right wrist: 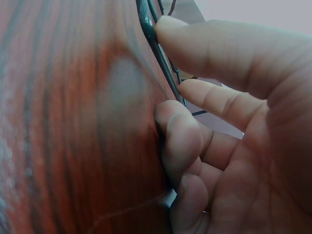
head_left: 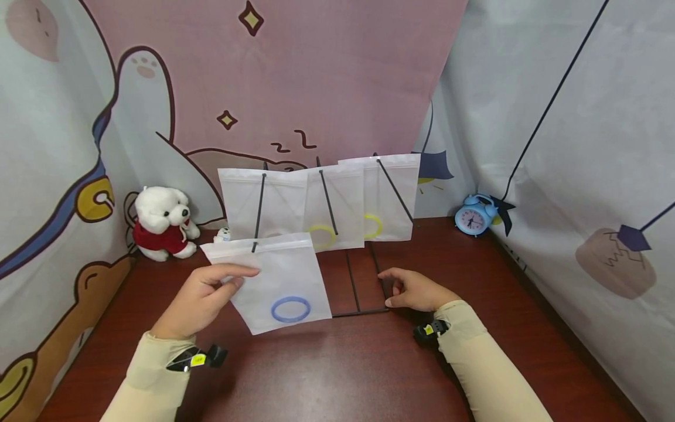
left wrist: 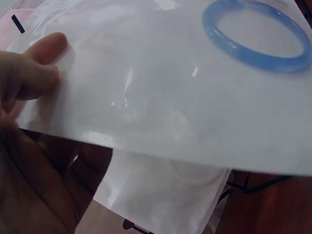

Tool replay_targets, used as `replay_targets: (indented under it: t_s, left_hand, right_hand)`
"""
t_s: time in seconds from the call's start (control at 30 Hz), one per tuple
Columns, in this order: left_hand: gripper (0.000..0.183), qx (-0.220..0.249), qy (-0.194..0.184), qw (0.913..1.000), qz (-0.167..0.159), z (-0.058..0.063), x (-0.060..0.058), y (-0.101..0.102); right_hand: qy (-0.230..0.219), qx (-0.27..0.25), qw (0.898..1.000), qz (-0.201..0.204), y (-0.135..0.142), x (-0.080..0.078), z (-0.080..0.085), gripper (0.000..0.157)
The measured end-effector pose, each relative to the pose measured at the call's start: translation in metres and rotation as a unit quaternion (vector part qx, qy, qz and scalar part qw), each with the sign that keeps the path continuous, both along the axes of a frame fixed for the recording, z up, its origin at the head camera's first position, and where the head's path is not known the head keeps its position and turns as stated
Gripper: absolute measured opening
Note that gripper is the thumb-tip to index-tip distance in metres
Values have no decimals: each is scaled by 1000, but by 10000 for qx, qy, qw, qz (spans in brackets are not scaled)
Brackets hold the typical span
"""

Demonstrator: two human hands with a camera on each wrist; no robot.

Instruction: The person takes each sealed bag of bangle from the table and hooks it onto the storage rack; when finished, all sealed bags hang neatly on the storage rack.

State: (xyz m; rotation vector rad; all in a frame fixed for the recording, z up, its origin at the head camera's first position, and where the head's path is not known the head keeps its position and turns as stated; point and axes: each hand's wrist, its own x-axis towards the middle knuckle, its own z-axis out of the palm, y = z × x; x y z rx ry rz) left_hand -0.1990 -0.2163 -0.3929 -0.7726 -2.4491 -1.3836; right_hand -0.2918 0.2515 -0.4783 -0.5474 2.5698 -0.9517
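Observation:
My left hand (head_left: pixel 197 299) grips the left edge of a white translucent zip bag (head_left: pixel 253 287), thumb and forefinger in front, other fingers behind. A blue bangle (head_left: pixel 291 309) shows through the bag's lower part. At the bag's top edge, the tip of the left black rod (head_left: pixel 258 211) comes out in front. This rod belongs to a black wire display rack (head_left: pixel 355 287) standing on the table. With thumb and forefinger, my right hand (head_left: pixel 419 290) holds the rack's base near its front right corner; in the right wrist view the thumb touches the black bar (right wrist: pixel 163 63).
Behind, more white bags (head_left: pixel 345 181) hang on the rack's rods, two with yellow rings (head_left: pixel 373 226) showing. A white plush dog (head_left: pixel 162 220) in red sits back left, beside a small white figure (head_left: pixel 222 235). A blue alarm clock (head_left: pixel 471 218) stands back right. Printed cloth (head_left: pixel 316 70) encloses the table.

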Motion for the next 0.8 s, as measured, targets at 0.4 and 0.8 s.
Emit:
replay_targets:
  t_s: [0.4, 0.8]
  left_hand:
    - [34, -219, -279, 9987, -356, -5, -6, -2]
    - [34, -148, -216, 9995, 148, -7, -6, 1]
  right_hand:
    - [7, 19, 10000, -32, 0, 0, 0, 62]
    - [26, 1, 10000, 25, 1, 0, -1, 63]
